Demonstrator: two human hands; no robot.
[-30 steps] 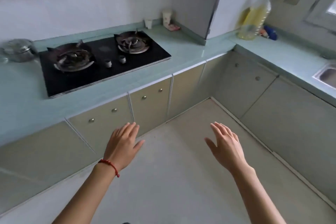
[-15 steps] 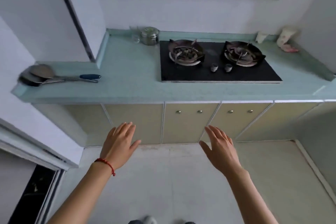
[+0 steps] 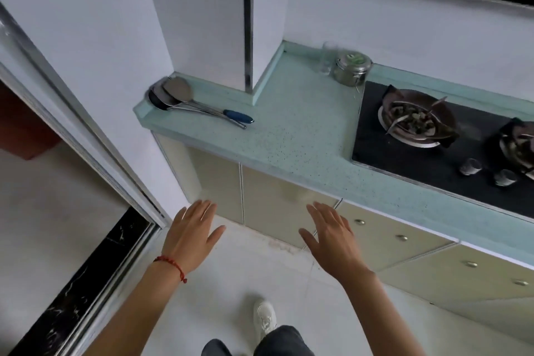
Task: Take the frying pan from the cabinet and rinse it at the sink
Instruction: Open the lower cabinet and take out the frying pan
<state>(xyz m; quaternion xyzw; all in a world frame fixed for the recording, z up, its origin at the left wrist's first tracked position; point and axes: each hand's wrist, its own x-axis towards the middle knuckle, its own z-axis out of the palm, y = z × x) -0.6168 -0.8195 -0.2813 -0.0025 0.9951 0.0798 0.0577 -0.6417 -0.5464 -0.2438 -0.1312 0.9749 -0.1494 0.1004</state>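
Observation:
No frying pan and no sink are in view. Beige cabinet doors (image 3: 274, 196) run under the pale green counter (image 3: 294, 130), all of them closed. My left hand (image 3: 192, 235), with a red string at the wrist, hovers open above the floor in front of the leftmost doors. My right hand (image 3: 329, 237) is also open and empty, held flat just in front of a door without touching it. Small round knobs (image 3: 359, 222) mark the doors further right.
Ladles and a spatula (image 3: 185, 100) lie at the counter's left end. A steel canister (image 3: 351, 68) and a glass stand by the black gas hob (image 3: 433, 136). A sliding-door track (image 3: 95, 263) and doorway are at my left. My white shoe (image 3: 264, 316) is on the tiled floor.
My view has swung left, from the sink corner past the hob to the counter's left end by the doorway. Both hands stay open and empty in front of me.

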